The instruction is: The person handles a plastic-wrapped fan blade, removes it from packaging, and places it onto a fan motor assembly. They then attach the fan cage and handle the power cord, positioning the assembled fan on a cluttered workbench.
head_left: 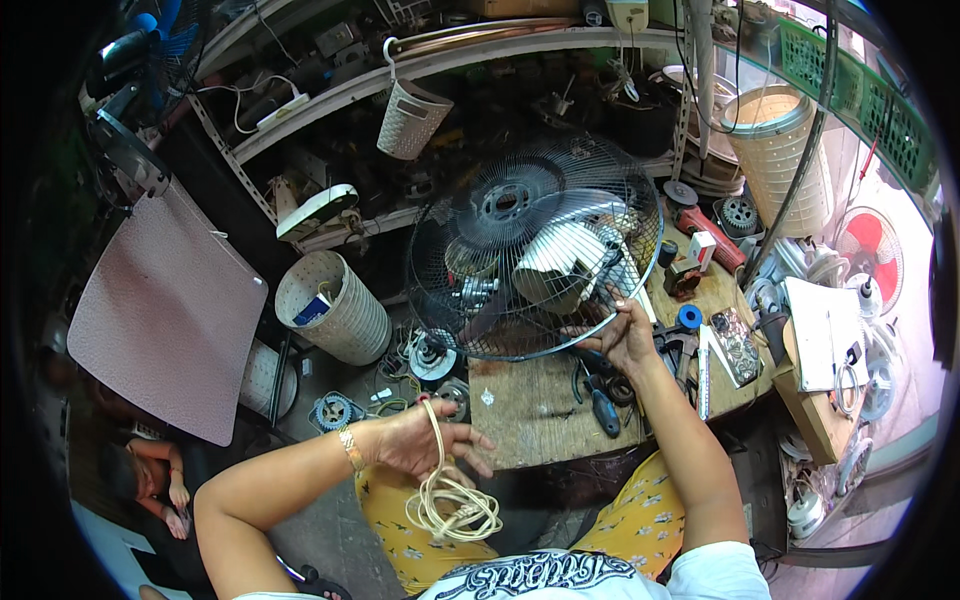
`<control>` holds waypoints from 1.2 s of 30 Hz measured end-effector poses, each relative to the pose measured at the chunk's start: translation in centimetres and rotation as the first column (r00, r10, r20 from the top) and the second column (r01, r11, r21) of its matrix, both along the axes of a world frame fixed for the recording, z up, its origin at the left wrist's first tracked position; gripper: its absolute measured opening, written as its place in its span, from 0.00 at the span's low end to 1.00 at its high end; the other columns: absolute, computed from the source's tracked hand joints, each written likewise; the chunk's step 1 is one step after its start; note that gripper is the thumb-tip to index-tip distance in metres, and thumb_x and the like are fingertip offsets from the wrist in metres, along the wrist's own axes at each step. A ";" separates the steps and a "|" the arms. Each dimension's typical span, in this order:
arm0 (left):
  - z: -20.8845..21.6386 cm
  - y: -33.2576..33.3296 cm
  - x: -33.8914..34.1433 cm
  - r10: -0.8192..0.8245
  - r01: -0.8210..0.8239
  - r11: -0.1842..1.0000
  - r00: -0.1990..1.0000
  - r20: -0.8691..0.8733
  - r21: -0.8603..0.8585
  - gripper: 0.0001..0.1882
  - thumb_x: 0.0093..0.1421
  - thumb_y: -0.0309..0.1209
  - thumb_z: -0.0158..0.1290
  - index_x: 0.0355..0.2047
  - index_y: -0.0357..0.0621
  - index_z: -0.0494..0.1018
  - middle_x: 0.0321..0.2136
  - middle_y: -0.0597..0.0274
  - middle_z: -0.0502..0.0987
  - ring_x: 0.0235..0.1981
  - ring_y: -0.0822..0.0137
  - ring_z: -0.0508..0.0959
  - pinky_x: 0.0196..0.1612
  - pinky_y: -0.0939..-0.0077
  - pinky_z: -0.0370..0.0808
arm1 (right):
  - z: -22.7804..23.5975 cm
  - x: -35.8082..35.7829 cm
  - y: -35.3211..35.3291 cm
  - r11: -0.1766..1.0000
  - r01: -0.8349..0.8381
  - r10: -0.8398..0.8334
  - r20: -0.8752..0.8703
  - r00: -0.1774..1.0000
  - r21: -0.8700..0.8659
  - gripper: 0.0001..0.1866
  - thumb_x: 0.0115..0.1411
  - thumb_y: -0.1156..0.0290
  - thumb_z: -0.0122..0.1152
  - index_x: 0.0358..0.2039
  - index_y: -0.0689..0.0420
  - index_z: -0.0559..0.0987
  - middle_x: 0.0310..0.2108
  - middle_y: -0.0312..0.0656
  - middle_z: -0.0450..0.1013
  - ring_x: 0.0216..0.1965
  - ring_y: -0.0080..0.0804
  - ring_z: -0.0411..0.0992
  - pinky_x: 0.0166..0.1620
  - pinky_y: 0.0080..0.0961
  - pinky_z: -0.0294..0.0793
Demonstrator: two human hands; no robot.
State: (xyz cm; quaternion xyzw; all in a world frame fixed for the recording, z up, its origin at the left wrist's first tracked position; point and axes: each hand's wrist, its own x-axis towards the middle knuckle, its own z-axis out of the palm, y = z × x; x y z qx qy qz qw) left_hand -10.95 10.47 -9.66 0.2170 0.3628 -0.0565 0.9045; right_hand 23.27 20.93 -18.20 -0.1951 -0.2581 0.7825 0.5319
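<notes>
A coiled cream cord (pixel 452 505) hangs from my left hand (pixel 410 442), which is over my lap. The cord passes between thumb and forefinger, while the other fingers stay loosely extended. My right hand (pixel 627 340) holds the lower right rim of a round black wire fan grille (pixel 510 200). The grille is tilted up above the wooden worktable (pixel 515 435). Behind its wires a white fan housing (pixel 560 265) and a metal motor part (pixel 475 290) show in part. Below the grille lie a blue-handled screwdriver (pixel 604 408) and pliers (pixel 577 380).
A red angle grinder (pixel 712 237), a blue tape roll (pixel 689 317) and a parts tray (pixel 735 345) crowd the table's right. White bins (pixel 340 310) stand left. A basket (pixel 415 118) hangs from the shelf. Another person's arms (pixel 165 490) are at lower left.
</notes>
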 end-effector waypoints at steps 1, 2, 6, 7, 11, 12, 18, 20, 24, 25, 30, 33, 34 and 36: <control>-0.3 -0.5 -0.4 -0.001 0.005 0.999 0.997 0.079 -0.045 0.37 0.64 0.60 0.27 0.59 0.44 0.60 0.59 0.46 0.65 0.55 0.51 0.73 0.54 0.57 0.73 | 0.0 -0.3 -0.1 0.999 0.034 -0.035 0.029 0.999 0.021 0.38 0.53 0.56 0.49 0.63 0.58 0.54 0.57 0.57 0.64 0.44 0.61 0.75 0.42 0.44 0.81; -0.3 -1.3 -0.5 0.016 -0.014 1.000 0.997 0.080 -0.025 0.33 0.65 0.55 0.27 0.57 0.43 0.63 0.59 0.46 0.66 0.54 0.55 0.73 0.55 0.59 0.73 | 0.0 -0.4 -0.2 0.999 0.045 -0.045 0.040 0.998 0.015 0.38 0.54 0.56 0.48 0.63 0.57 0.54 0.57 0.57 0.64 0.44 0.61 0.75 0.42 0.44 0.81; -1.7 -3.9 -1.6 0.097 -0.101 0.994 0.990 -0.099 -0.033 0.23 0.67 0.43 0.34 0.51 0.41 0.70 0.49 0.53 0.76 0.44 0.64 0.78 0.46 0.66 0.77 | -0.6 -0.2 -0.5 0.999 0.014 -0.015 0.033 0.999 0.047 0.38 0.56 0.58 0.47 0.65 0.52 0.49 0.58 0.56 0.62 0.44 0.61 0.75 0.43 0.46 0.80; -2.4 -5.0 -2.3 0.127 -0.131 0.991 0.979 -0.161 -0.018 0.21 0.67 0.41 0.38 0.52 0.41 0.69 0.45 0.57 0.77 0.41 0.66 0.79 0.43 0.69 0.78 | -1.2 -0.4 -0.3 0.999 -0.012 0.011 0.011 1.000 0.050 0.39 0.56 0.58 0.48 0.66 0.51 0.48 0.58 0.55 0.62 0.44 0.62 0.74 0.44 0.47 0.80; 1.2 -5.2 -2.8 -0.032 0.127 0.948 0.950 -0.310 0.292 0.22 0.68 0.35 0.46 0.60 0.44 0.58 0.39 0.62 0.77 0.29 0.75 0.77 0.27 0.81 0.75 | -2.4 -1.2 -0.7 1.000 -0.031 0.031 0.016 0.999 0.003 0.42 0.54 0.58 0.51 0.67 0.48 0.45 0.60 0.54 0.60 0.48 0.68 0.71 0.45 0.55 0.77; 1.8 -4.5 -3.5 0.008 0.154 0.914 0.918 -0.397 0.375 0.25 0.67 0.35 0.48 0.61 0.44 0.55 0.40 0.63 0.77 0.31 0.75 0.78 0.28 0.82 0.77 | -3.4 -1.2 -0.5 1.000 -0.011 0.010 -0.047 0.999 -0.021 0.42 0.54 0.58 0.51 0.67 0.46 0.45 0.62 0.54 0.58 0.47 0.68 0.71 0.45 0.55 0.77; 12.9 -2.0 -3.5 0.429 -0.183 0.722 0.875 -0.224 0.668 0.34 0.59 0.26 0.57 0.62 0.48 0.54 0.39 0.61 0.77 0.34 0.72 0.79 0.26 0.81 0.79 | -4.6 -0.6 -0.4 1.000 -0.009 0.008 -0.066 0.998 -0.029 0.41 0.55 0.56 0.49 0.66 0.44 0.45 0.63 0.53 0.57 0.47 0.65 0.72 0.45 0.53 0.77; 16.3 0.1 -4.4 0.237 0.349 0.320 0.871 -0.431 0.881 0.28 0.54 0.22 0.60 0.56 0.44 0.65 0.41 0.57 0.77 0.37 0.68 0.80 0.27 0.79 0.81 | -4.1 -0.7 -0.8 1.000 0.001 -0.001 -0.035 0.999 -0.018 0.40 0.55 0.56 0.48 0.66 0.45 0.46 0.63 0.53 0.58 0.48 0.64 0.72 0.45 0.52 0.77; 25.2 4.2 -4.0 0.630 -0.110 0.358 0.761 -0.154 0.927 0.20 0.58 0.29 0.57 0.50 0.37 0.70 0.39 0.58 0.79 0.32 0.68 0.83 0.24 0.78 0.81 | -4.0 -0.2 -0.8 1.000 -0.001 0.001 -0.010 1.000 -0.025 0.39 0.56 0.56 0.48 0.66 0.44 0.46 0.62 0.52 0.59 0.49 0.63 0.72 0.47 0.52 0.76; 27.4 6.0 -3.5 0.630 -0.011 0.263 0.759 -0.163 0.965 0.19 0.60 0.30 0.55 0.50 0.37 0.70 0.39 0.58 0.79 0.31 0.69 0.83 0.23 0.78 0.81 | -4.0 0.2 -0.8 0.999 0.021 -0.021 -0.003 1.000 -0.039 0.40 0.55 0.56 0.48 0.67 0.44 0.46 0.62 0.52 0.59 0.49 0.62 0.72 0.47 0.51 0.76; 38.3 15.6 -3.3 0.644 0.180 -0.085 0.761 -0.084 0.980 0.13 0.62 0.29 0.50 0.46 0.42 0.73 0.34 0.66 0.79 0.28 0.75 0.79 0.25 0.81 0.77 | -4.2 -0.6 -0.3 0.999 -0.054 0.054 -0.020 0.998 0.006 0.42 0.55 0.54 0.50 0.67 0.44 0.45 0.62 0.52 0.60 0.49 0.62 0.72 0.46 0.48 0.77; 44.3 22.1 -2.8 0.574 0.219 -0.271 0.819 -0.025 0.937 0.08 0.63 0.31 0.48 0.39 0.45 0.74 0.29 0.71 0.77 0.24 0.78 0.74 0.26 0.82 0.74 | -3.7 -0.9 -0.6 0.999 -0.035 0.035 0.004 0.999 0.010 0.43 0.54 0.54 0.51 0.68 0.44 0.46 0.62 0.51 0.59 0.48 0.61 0.73 0.43 0.45 0.79; 46.2 24.6 -3.5 0.535 0.183 -0.294 0.845 0.003 0.938 0.08 0.64 0.31 0.47 0.38 0.46 0.75 0.28 0.72 0.77 0.24 0.78 0.74 0.27 0.81 0.73 | -3.4 -1.2 -0.8 0.999 -0.038 0.038 0.008 0.999 0.000 0.43 0.54 0.54 0.51 0.68 0.44 0.46 0.62 0.51 0.58 0.48 0.61 0.73 0.42 0.45 0.80; 47.4 27.7 0.3 0.527 0.061 -0.434 0.827 0.198 0.899 0.09 0.66 0.31 0.44 0.37 0.46 0.75 0.28 0.72 0.77 0.26 0.78 0.74 0.29 0.80 0.72 | -2.8 -0.4 -1.2 1.000 0.008 -0.007 0.036 0.999 -0.023 0.43 0.54 0.55 0.52 0.67 0.44 0.46 0.63 0.50 0.58 0.48 0.61 0.73 0.40 0.44 0.81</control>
